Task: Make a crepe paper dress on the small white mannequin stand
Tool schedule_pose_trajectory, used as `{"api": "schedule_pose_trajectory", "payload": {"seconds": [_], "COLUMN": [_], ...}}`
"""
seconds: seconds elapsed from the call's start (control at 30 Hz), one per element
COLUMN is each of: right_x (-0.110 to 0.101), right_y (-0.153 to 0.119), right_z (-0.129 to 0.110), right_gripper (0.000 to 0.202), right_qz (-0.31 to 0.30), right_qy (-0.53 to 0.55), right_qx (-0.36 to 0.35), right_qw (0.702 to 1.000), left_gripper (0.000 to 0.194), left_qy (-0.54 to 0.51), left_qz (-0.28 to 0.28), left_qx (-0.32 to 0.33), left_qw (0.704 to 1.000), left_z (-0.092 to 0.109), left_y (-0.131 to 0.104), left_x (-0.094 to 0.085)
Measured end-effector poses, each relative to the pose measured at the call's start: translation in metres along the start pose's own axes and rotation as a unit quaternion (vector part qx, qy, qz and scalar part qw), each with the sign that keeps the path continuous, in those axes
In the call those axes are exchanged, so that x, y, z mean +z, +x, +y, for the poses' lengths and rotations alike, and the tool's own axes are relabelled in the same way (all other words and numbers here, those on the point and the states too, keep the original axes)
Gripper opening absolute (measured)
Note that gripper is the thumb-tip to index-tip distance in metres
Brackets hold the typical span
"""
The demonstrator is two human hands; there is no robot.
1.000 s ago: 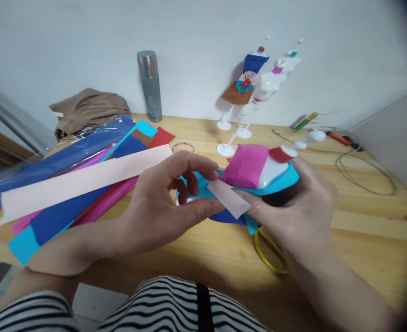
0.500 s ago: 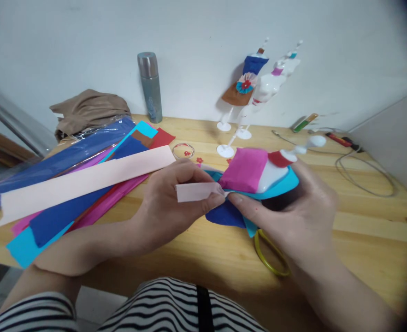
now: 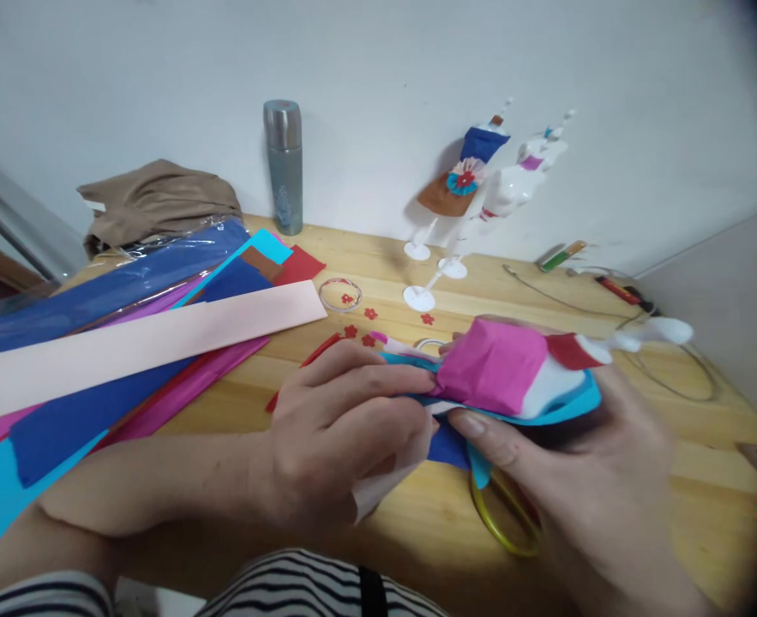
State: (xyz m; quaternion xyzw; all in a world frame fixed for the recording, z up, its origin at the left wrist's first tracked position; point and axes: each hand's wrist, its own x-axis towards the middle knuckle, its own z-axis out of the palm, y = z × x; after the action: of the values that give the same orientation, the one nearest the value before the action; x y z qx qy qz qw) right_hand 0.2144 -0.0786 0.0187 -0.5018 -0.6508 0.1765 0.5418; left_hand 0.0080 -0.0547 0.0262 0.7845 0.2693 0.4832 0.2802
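My right hand (image 3: pixel 584 463) grips a small white dress form (image 3: pixel 550 390) lying on its side, its neck end pointing right. A magenta crepe-paper top (image 3: pixel 494 364) covers its chest, a red band (image 3: pixel 574 350) circles the neck, and light-blue paper (image 3: pixel 571 407) runs along its lower side. At the waist, my left hand (image 3: pixel 358 420) is closed on a pale pink paper strip (image 3: pixel 391 484), whose loose end hangs below the fingers. Dark-blue paper (image 3: pixel 450 447) shows beneath the waist. The strip's inner end is hidden by my fingers.
Left lie stacked paper sheets (image 3: pixel 159 330) and brown cloth (image 3: pixel 159 201); a thermos (image 3: pixel 286 171) stands behind. Dressed forms (image 3: pixel 474 176) stand at the back. Red paper flowers (image 3: pixel 370 314), a tape ring (image 3: pixel 340 296), yellow-handled scissors (image 3: pixel 507 518) and a cable (image 3: pixel 545 298) lie on the table.
My left hand has turned over, knuckles now up, and the pink strip's free end swings from pointing left to hanging down. The dress form has shifted right and down in view.
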Motion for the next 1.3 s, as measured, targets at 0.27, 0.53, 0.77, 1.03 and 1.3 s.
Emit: {"api": "schedule_pose_trajectory", "payload": {"seconds": [0.27,0.53,0.77,1.03,1.3], "right_x": [-0.006,-0.012,-0.012,-0.019,-0.016], "right_y": [0.000,0.005,0.006,0.013,0.010], "right_z": [0.008,0.004,0.001,0.010,0.002], "right_gripper": [0.049,0.043,0.044,0.044,0.049], "right_qz": [0.017,-0.036,-0.066,-0.141,-0.126], "right_qy": [0.012,0.009,0.075,0.152,0.175], "right_qx": [0.023,0.008,0.034,0.002,0.044], "right_qw": [1.000,0.999,0.994,0.978,0.975], "left_gripper": [0.014,0.013,0.014,0.013,0.012], "left_qy": [-0.001,-0.020,-0.018,-0.029,-0.065], "left_qz": [0.006,0.036,0.009,0.021,-0.018], "left_qx": [0.041,0.040,0.067,0.054,0.022], "left_qw": [0.999,0.998,0.998,0.998,0.997], "left_z": [-0.006,-0.002,-0.006,-0.003,-0.006], "left_y": [-0.001,0.002,0.003,0.004,0.008], "left_x": [-0.001,0.005,0.003,0.005,-0.004]}}
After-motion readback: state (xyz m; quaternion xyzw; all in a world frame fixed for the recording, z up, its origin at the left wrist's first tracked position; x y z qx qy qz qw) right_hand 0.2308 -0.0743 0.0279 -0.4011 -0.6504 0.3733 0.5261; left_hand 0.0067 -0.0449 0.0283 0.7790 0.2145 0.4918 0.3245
